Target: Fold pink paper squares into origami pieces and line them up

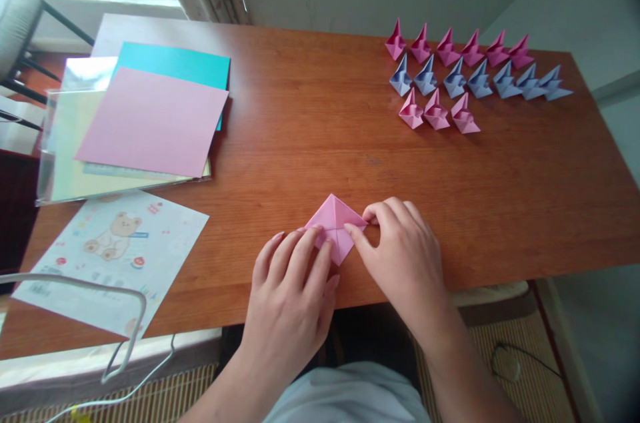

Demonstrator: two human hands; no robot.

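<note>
A small pink folded paper [334, 219], diamond-shaped with creases, lies near the front edge of the brown wooden table [310, 116]. My left hand [293, 289] rests on its left lower part, fingers stretched flat and pressing it down. My right hand [400, 253] pinches the paper's right corner between thumb and forefinger. Both hands partly hide the paper's lower half.
Rows of finished pink origami pieces [457, 48], blue ones [477, 81] and three more pink ones [437, 111] stand at the far right. A stack of pink sheet [153, 121], teal sheet [175, 63] and a clear sleeve lies at the left, with a bear-printed sheet [115, 249] in front.
</note>
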